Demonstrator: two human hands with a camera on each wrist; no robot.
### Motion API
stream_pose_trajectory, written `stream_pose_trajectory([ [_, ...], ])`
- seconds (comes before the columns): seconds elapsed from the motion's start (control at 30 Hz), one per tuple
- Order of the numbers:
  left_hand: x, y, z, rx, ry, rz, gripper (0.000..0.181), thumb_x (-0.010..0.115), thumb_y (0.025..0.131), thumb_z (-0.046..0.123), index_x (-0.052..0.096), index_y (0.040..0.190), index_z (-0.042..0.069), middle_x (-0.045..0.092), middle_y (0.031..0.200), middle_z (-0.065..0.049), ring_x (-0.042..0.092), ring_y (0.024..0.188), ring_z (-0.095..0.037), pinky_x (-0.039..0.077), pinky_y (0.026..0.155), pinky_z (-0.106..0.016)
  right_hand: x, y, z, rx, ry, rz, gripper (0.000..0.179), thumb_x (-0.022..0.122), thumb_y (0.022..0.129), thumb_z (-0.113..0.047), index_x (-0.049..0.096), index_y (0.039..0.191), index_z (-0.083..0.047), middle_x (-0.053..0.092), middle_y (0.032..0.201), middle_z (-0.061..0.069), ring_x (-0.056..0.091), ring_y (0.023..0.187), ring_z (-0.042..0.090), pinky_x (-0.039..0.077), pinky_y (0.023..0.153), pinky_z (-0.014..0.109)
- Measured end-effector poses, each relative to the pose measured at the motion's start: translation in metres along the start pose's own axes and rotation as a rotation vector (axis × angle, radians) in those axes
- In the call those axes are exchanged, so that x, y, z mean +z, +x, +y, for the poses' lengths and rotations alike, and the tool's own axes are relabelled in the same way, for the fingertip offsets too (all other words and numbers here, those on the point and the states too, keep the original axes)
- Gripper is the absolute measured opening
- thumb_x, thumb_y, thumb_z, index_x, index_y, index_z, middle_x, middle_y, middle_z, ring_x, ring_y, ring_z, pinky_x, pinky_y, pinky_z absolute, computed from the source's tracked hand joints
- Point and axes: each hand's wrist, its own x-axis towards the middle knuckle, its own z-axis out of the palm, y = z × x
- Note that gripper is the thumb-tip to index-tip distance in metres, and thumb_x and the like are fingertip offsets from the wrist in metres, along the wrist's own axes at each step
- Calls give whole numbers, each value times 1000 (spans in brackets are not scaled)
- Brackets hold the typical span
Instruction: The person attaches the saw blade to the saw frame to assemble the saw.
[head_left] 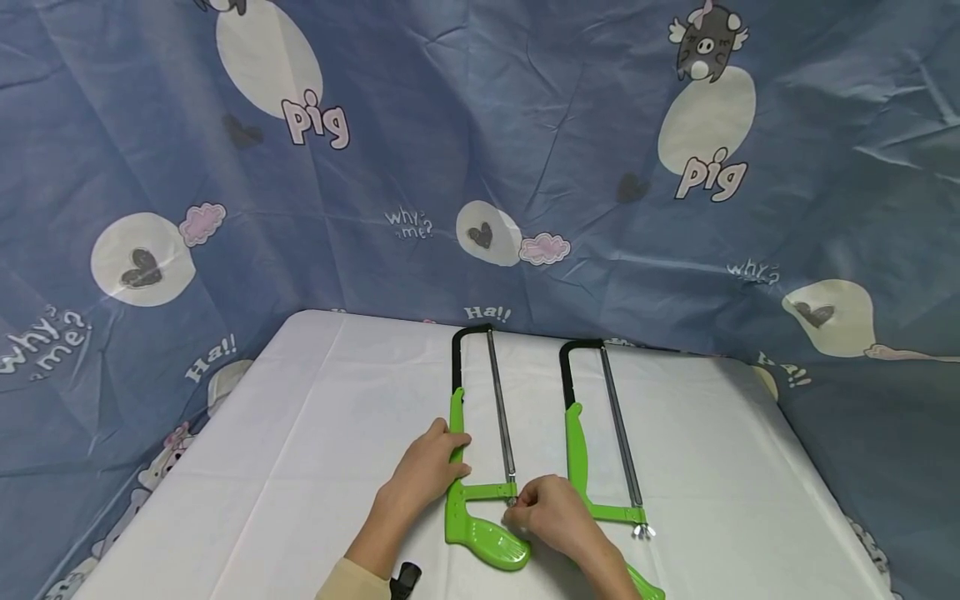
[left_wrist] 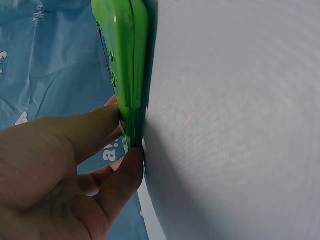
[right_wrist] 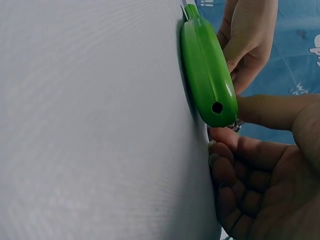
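Two hacksaws with green handles and black front frames lie side by side on the white table. My left hand [head_left: 426,467] grips the green frame of the left hacksaw [head_left: 495,542], thumb and fingers on either side of it. At the near end of that saw's blade [head_left: 501,408], my right hand [head_left: 555,510] pinches the wing nut [right_wrist: 235,127] between thumb and index finger. Most of the nut is hidden by the fingers and the handle in the right wrist view. The right hacksaw [head_left: 576,450] lies untouched, its wing nut showing; my right forearm covers part of its handle.
The white table [head_left: 337,400] reaches back to a blue printed cloth [head_left: 420,167] that hangs behind and around it. A small black object [head_left: 406,577] is by my left wrist at the near edge of the head view.
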Motion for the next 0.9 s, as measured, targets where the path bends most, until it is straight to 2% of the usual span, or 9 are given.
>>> stream_pose_trajectory([
  [0.2, 0, 0, -1, 4, 1, -2, 43, 80, 81, 16, 69, 122, 6, 53, 97, -8, 48, 72, -13, 42, 60, -23, 0, 2, 0, 8, -8, 8, 28, 74, 84, -28, 67, 61, -14, 50, 51, -10, 40, 48, 8, 31, 44, 22],
  [0.47, -1, 0, 0, 9, 7, 0, 43, 80, 82, 16, 69, 122, 6, 53, 98, -8, 48, 73, -13, 43, 61, -23, -1, 1, 3, 53, 35, -7, 18, 71, 86, -26, 72, 74, -13, 59, 62, -4, 48, 56, 12, 37, 48, 26],
  [0.67, -1, -1, 0, 2, -2, -7, 43, 79, 82, 16, 69, 123, 6, 53, 98, -7, 48, 74, -13, 43, 61, -23, -4, 0, 3, 32, 41, 7, 15, 72, 85, -26, 71, 78, -13, 61, 66, -4, 50, 59, 12, 39, 50, 25],
  [0.9, -1, -2, 0, 6, -17, -7, 43, 79, 82, 15, 69, 123, 6, 53, 99, -7, 49, 74, -13, 43, 61, -23, -3, 0, 4, 8, 57, 44, 8, 72, 81, -14, 66, 82, -9, 61, 69, -2, 53, 59, 11, 43, 50, 23],
])
